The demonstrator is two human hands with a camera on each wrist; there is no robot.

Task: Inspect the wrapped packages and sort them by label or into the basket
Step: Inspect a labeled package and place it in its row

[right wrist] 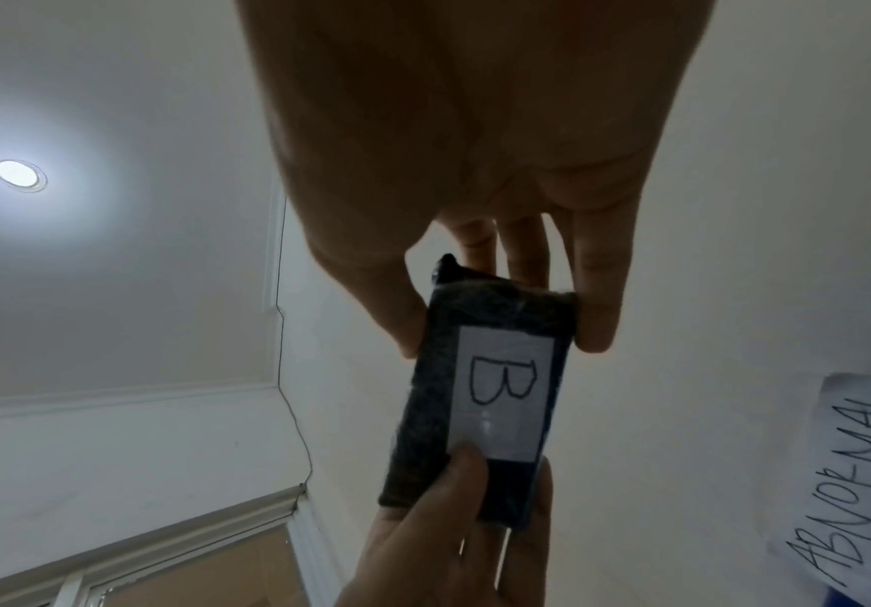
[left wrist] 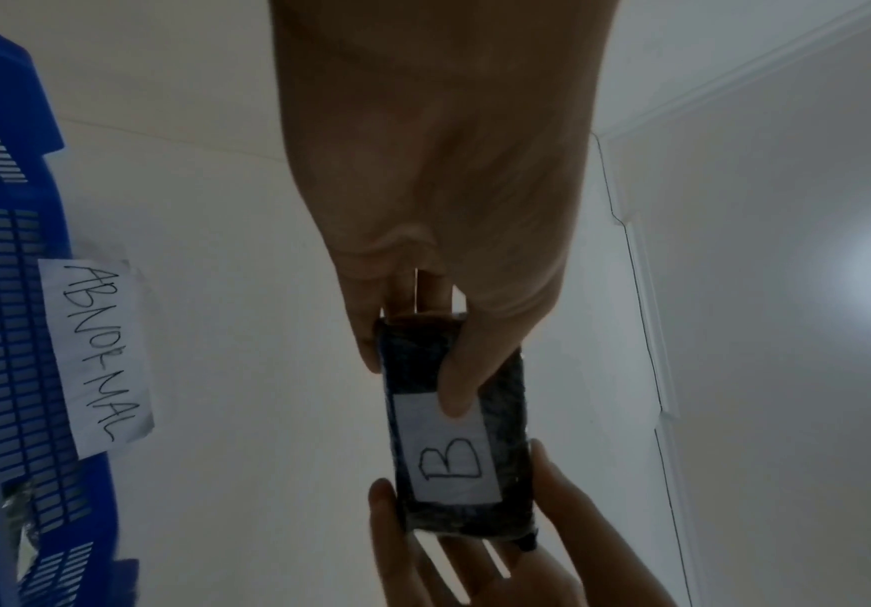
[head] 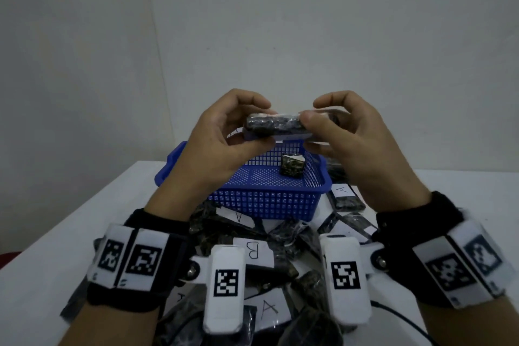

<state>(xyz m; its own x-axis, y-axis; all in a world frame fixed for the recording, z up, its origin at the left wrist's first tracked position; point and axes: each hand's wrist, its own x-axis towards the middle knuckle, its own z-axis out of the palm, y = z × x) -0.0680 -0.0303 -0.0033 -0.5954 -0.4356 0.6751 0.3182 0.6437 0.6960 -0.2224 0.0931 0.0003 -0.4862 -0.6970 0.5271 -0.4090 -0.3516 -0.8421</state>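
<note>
- The wrapped package (head: 276, 124) is held up between both hands, above the far rim of the blue basket (head: 266, 202) and clear of the table (head: 70, 233).
- Its white label (right wrist: 503, 394) faces down, toward the wrist cameras, and reads "B"; from the head view only the dark wrapped edge shows.
- It looks like a small flat block in shiny dark film. Judging by how loosely the fingertips carry it, it is probably light, and it keeps its shape, so likely fairly stiff inside.
- The film looks smooth and could slip; a pinch on the two short ends or along the long edges seems the safest hold, leaving the label uncovered.
- The left hand (head: 224, 143) curls round one end, with its thumb pressed on the label side and its fingers behind.
- The right hand (head: 345, 137) pinches the other end, thumb on one long edge and fingers on the opposite edge.
- Both palms face each other, wrists raised, fingers arched over the package.
- The basket carries a paper sign (left wrist: 103, 353) reading "ABNORMAL", and one small wrapped piece (head: 292, 166) lies inside it.
- Below the wrists, nearer the person, lies a heap of other packages (head: 258, 255) with "A" and "B" labels.
</note>
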